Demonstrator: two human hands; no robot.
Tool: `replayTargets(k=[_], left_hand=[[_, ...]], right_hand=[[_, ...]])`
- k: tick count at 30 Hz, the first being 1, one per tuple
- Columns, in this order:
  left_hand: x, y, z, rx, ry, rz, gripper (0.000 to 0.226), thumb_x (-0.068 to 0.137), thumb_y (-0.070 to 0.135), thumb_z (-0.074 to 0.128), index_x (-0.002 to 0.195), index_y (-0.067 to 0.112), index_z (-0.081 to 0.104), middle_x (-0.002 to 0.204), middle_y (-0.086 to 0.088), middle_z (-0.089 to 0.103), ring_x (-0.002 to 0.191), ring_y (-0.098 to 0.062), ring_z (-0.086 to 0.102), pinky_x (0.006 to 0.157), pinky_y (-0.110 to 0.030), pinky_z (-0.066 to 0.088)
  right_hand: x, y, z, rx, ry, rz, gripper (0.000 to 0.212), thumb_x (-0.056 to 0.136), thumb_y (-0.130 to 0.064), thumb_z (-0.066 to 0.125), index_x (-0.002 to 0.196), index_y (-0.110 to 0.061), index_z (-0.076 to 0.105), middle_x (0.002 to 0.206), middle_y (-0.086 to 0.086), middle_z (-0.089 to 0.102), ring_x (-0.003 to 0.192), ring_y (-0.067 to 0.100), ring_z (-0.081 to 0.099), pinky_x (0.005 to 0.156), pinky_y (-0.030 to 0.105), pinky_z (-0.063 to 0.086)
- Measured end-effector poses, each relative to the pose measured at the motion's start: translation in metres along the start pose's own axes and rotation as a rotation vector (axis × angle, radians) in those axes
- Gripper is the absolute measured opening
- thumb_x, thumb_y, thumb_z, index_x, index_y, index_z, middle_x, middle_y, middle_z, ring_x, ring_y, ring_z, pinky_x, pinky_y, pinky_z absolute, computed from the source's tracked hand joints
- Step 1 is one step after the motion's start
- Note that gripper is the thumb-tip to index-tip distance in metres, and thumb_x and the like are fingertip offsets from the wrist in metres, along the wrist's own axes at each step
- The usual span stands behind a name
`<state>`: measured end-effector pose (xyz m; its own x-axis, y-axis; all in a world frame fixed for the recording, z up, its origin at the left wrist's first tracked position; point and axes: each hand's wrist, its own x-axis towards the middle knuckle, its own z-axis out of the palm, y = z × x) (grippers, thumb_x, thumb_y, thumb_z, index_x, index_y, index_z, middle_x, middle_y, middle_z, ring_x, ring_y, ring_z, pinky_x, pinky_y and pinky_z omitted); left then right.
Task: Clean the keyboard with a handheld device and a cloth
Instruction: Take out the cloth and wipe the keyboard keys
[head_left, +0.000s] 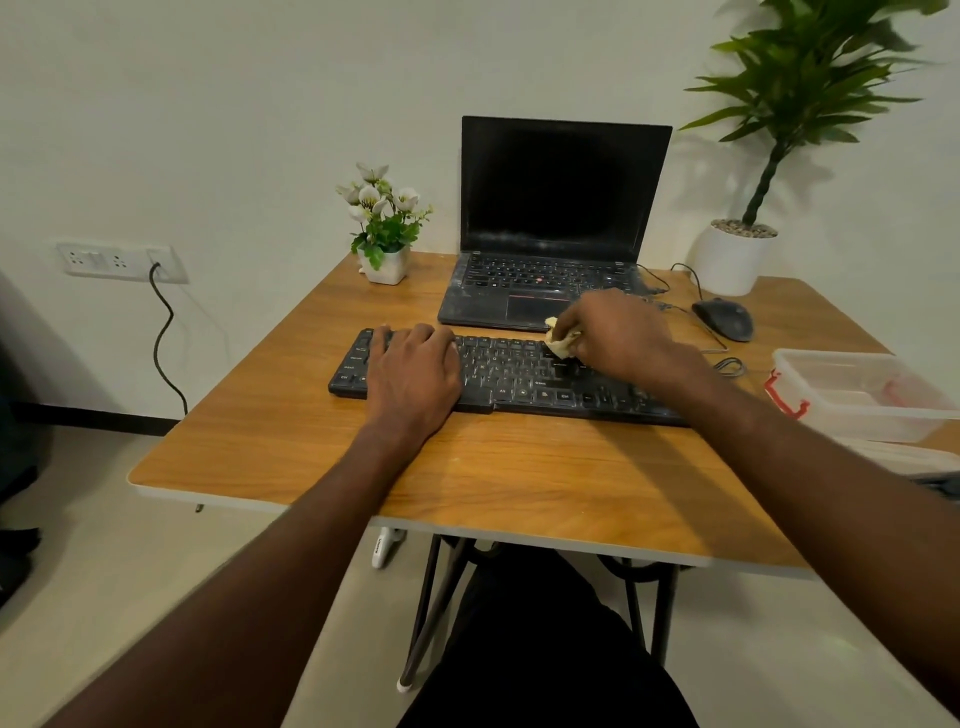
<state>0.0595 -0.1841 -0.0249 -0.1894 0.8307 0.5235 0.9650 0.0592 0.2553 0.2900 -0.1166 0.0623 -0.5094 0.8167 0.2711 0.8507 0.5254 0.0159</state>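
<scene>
Black rectangular keyboard (511, 376) mid wooden table (467, 467), bare near margin; left hand (415, 369) flat, spread on left keys, right hand (618, 332) pinching cream cloth (560, 340).

A left hand (415, 371) lies flat over the left keys of a black keyboard (511, 382), hiding them; a right hand (621, 332) buries most of a pale cloth (561, 340) in its grip. The clear plastic container (857, 395) and a potted plant (800, 83) are cut by the frame's edge. Key legends are too small to read.
</scene>
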Motion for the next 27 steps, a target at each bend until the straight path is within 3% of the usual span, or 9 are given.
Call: replayTargets(k=[8,12,15,21,27], left_hand=[[0.001,0.046,0.007,-0.113,0.007,0.082,0.033,0.112,0.04,0.04,0.127,0.025,0.065,0.127,0.005,0.067,0.121,-0.015,0.059,0.123,-0.049,0.028],[-0.003,0.06,0.024,-0.042,-0.05,0.085,0.036,0.108,0.032,0.043,0.134,0.022,0.065,0.133,-0.002,0.066,0.127,-0.023,0.059,0.124,-0.051,0.03],[-0.003,0.06,0.025,-0.007,-0.052,0.083,0.037,0.106,0.03,0.043,0.133,0.021,0.066,0.132,-0.003,0.066,0.127,-0.025,0.06,0.125,-0.053,0.029],[-0.003,0.059,0.026,-0.001,-0.048,0.092,0.037,0.107,0.031,0.043,0.133,0.02,0.067,0.132,-0.004,0.067,0.126,-0.025,0.061,0.125,-0.053,0.029],[-0.003,0.061,0.024,0.005,-0.054,0.076,0.036,0.107,0.03,0.044,0.133,0.021,0.067,0.135,-0.002,0.066,0.128,-0.025,0.061,0.126,-0.054,0.026]], right_hand=[[0.001,-0.004,0.008,0.142,-0.007,-0.021,0.029,0.093,-0.014,0.069,0.118,-0.028,0.075,0.122,-0.002,0.07,0.108,0.02,0.063,0.081,0.037,0.056],[-0.008,-0.004,0.011,0.108,-0.027,-0.08,0.025,0.09,-0.015,0.072,0.109,-0.031,0.077,0.108,-0.006,0.061,0.102,0.018,0.058,0.078,0.036,0.053],[-0.013,-0.002,-0.001,0.092,-0.129,-0.094,0.021,0.088,-0.014,0.073,0.098,-0.033,0.078,0.103,-0.01,0.063,0.101,0.016,0.06,0.078,0.037,0.056],[-0.012,-0.008,0.006,0.029,-0.016,-0.102,0.029,0.087,-0.013,0.075,0.112,-0.028,0.077,0.113,-0.004,0.068,0.106,0.019,0.061,0.078,0.037,0.057],[-0.023,0.012,-0.009,-0.008,-0.169,-0.188,0.025,0.089,-0.014,0.073,0.106,-0.031,0.077,0.118,-0.008,0.067,0.111,0.015,0.059,0.083,0.037,0.056]])
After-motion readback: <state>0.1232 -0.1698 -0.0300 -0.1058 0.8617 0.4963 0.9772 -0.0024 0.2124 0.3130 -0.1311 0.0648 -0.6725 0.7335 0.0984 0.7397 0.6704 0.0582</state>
